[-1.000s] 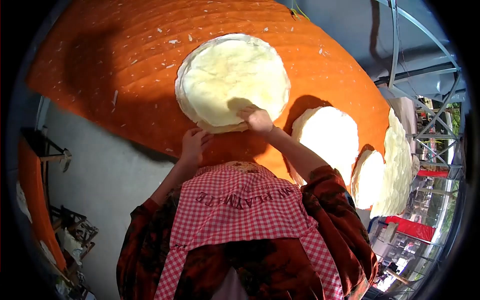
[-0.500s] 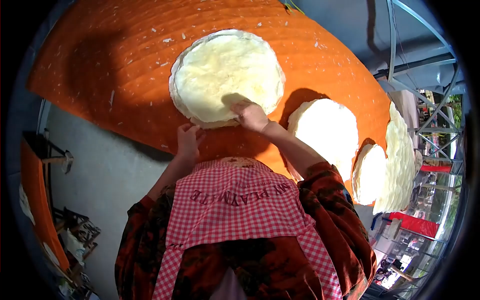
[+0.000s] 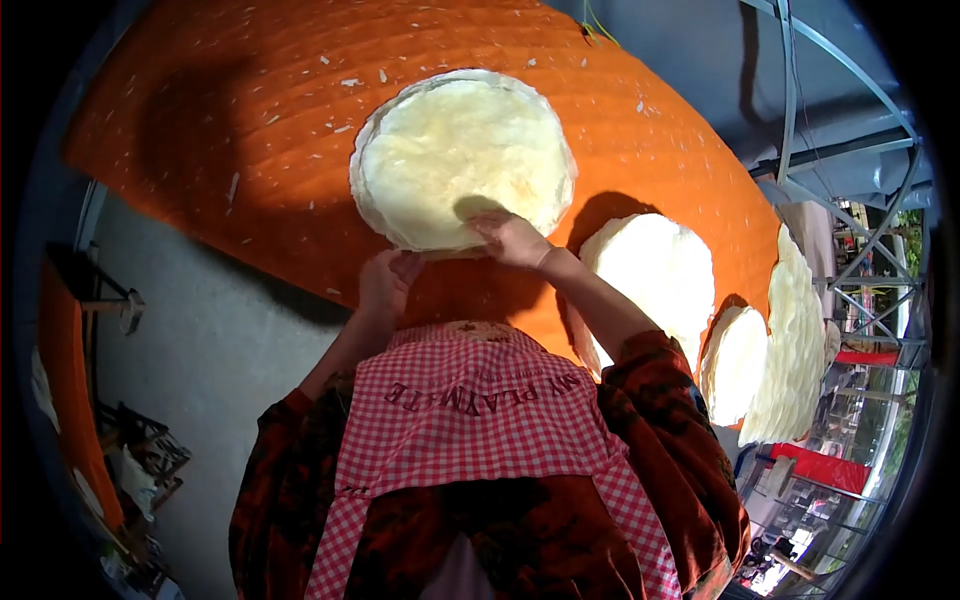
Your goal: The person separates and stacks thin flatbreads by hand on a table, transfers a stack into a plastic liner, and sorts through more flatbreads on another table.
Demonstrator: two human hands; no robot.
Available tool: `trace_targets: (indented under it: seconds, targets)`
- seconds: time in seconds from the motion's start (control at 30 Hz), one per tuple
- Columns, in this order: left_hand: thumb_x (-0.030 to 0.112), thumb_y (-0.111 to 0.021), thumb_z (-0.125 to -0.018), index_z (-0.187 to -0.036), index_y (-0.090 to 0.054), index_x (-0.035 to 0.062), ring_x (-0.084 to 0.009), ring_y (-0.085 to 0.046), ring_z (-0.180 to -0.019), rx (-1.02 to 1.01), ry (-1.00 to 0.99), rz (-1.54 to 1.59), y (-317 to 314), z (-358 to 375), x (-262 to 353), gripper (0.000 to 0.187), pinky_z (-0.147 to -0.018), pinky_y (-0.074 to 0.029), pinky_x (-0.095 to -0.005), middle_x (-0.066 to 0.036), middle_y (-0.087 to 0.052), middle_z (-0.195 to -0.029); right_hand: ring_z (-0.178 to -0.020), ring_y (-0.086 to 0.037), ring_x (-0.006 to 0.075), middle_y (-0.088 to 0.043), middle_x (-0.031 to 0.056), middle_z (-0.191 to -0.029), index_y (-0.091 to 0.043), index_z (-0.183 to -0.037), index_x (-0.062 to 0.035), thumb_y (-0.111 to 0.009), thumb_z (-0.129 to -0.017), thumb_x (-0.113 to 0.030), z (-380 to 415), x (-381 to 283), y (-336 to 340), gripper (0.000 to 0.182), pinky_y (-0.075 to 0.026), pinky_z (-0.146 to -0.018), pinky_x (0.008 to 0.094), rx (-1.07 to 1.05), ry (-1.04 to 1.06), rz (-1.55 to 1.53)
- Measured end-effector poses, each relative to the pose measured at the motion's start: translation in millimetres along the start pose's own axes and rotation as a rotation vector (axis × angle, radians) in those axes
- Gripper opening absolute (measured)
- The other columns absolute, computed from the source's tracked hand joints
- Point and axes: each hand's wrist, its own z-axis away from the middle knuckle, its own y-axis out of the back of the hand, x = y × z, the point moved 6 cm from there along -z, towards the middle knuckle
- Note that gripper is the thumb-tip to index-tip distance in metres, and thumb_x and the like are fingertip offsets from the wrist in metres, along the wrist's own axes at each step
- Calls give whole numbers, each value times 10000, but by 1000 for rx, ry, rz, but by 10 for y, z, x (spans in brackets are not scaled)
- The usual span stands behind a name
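Note:
A stack of thin, round, pale yellow sheets [image 3: 465, 155] lies on the orange cloth of the table [image 3: 290, 150]. At the stack's near edge, my right hand [image 3: 512, 240] has its fingers bent over the rim, pressed onto the top sheet; whether they pinch it is hard to tell. My left hand [image 3: 388, 283] is at the lower left edge, its curled fingertips close to or touching the sheets' rim. What lies between those fingertips is too small to make out.
To the right stand a brightly lit pale stack [image 3: 655, 285], a smaller one [image 3: 735, 365] and a tall scalloped row of sheets [image 3: 785, 350]. White flakes dot the cloth. Metal framework [image 3: 865, 130] rises at the far right; another orange surface [image 3: 75, 400] is at the left.
Both hands remain at the near edge of the stack, with my left fingers now closer against it. The whole view has shifted slightly, and the near rim looks more even.

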Motion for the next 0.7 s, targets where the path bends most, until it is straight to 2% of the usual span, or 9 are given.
trace_targets:
  seconds: [0.13,0.23,0.33,0.37,0.47,0.5,0.6,0.63,0.7]
  targets:
    - [66,-506,-887,-1192,-473,-45,-308,-587,-1047,-68,83,17,-8,-69,-117,326,-955,-498,-432,-178,-571,-1136,-1133,-551,304,-584,142,-1240,-608,-1187,-47,-636,-836,-166,13,142,4,372,-443,-976,372,-6,-47,-139]
    - [64,-507,-889,-1211,-462,-39,-308,-585,-1061,-89,116,8,-146,-41,-126,341,-960,-495,-432,-174,-568,-1166,-994,-620,312,-630,146,-1145,-608,-1183,-51,-624,-842,-138,-69,288,44,353,-488,-899,379,-135,-320,-264]
    - [68,-502,-900,-1219,-471,-31,-304,-577,-1087,-99,105,-16,-176,-99,-159,335,-973,-483,-437,-174,-570,-1183,-872,-648,316,-659,148,-1045,-628,-1119,-51,-612,-817,-83,-217,-14,541,304,-517,-810,383,322,-199,-148]
    - [74,-496,-908,-1218,-484,-29,-303,-570,-1102,-106,92,-26,-225,-65,-139,327,-985,-473,-441,-174,-572,-1192,-875,-641,310,-660,143,-1000,-640,-1035,-53,-593,-789,-48,-286,-268,628,251,-523,-774,378,404,-5,-1]
    - [80,-486,-916,-1219,-494,-27,-301,-558,-1124,-137,86,-34,-209,-70,-206,321,-999,-461,-441,-172,-572,-1206,-892,-633,299,-650,135,-978,-635,-1007,-60,-584,-775,-55,-323,-347,192,237,-521,-762,366,300,164,141]
    - [80,-484,-916,-1219,-493,-27,-300,-556,-1127,-159,74,-23,-278,-128,-177,321,-1000,-461,-440,-171,-571,-1209,-927,-619,298,-639,132,-998,-627,-1033,-61,-577,-801,-81,-330,-328,29,238,-512,-797,368,168,152,136]
    - [78,-469,-919,-1214,-494,-35,-301,-556,-1122,-123,139,-9,-263,-85,-161,317,-1001,-459,-439,-179,-567,-1207,-958,-611,309,-634,144,-1020,-620,-1051,-59,-585,-813,-105,-248,-390,-36,244,-498,-837,388,250,110,86]
    - [79,-462,-920,-1214,-490,-39,-303,-556,-1121,-137,136,2,-235,-94,-169,318,-1000,-461,-442,-183,-563,-1208,-1052,-591,299,-631,111,-1136,-633,-1105,-53,-636,-809,-155,-232,-341,-78,314,-500,-887,377,190,18,105]
    - [81,-447,-924,-1214,-483,-49,-306,-555,-1118,-178,133,11,-264,-137,-159,320,-996,-464,-448,-191,-556,-1210,-1080,-576,299,-624,114,-1153,-626,-1126,-56,-645,-809,-173,-227,-279,-63,338,-486,-912,379,111,45,51]
